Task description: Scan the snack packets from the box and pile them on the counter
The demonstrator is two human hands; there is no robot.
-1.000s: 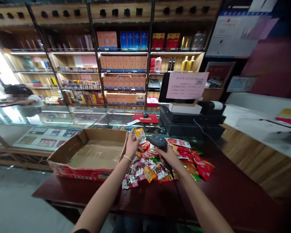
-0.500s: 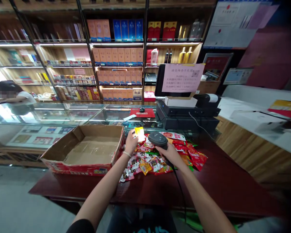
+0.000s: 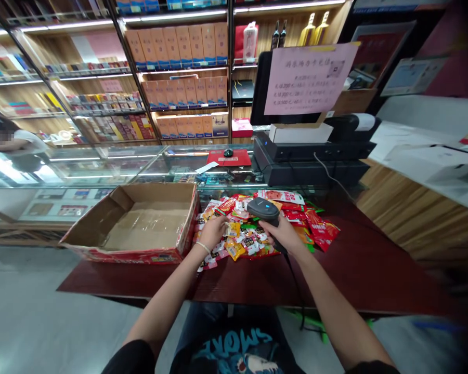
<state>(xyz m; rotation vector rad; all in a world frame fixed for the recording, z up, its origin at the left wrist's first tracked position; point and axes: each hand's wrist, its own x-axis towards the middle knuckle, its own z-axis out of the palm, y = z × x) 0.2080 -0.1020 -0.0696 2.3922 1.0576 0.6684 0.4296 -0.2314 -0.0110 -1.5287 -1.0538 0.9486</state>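
A heap of small snack packets [image 3: 257, 228] in red, orange, yellow and green lies on a dark red table [image 3: 359, 275]. My left hand [image 3: 212, 232] is down at the left side of the heap, its fingers closed on a small yellow packet [image 3: 233, 229]. My right hand [image 3: 283, 234] grips a black barcode scanner [image 3: 263, 210], its head held just above the packets and its cable running back along my arm. An open cardboard box [image 3: 140, 226] with nothing in it stands to the left of the heap.
Behind the table runs a glass display counter [image 3: 101, 171] with a red mouse pad [image 3: 228, 157]. A black till with a monitor and a pink notice [image 3: 308, 78] stands at the back right. Shelves of boxed goods fill the wall. A person [image 3: 8, 143] leans at the far left.
My left hand has come down from in front of the scanner to the heap with the yellow packet. The view has tilted downward and drawn nearer to the table.
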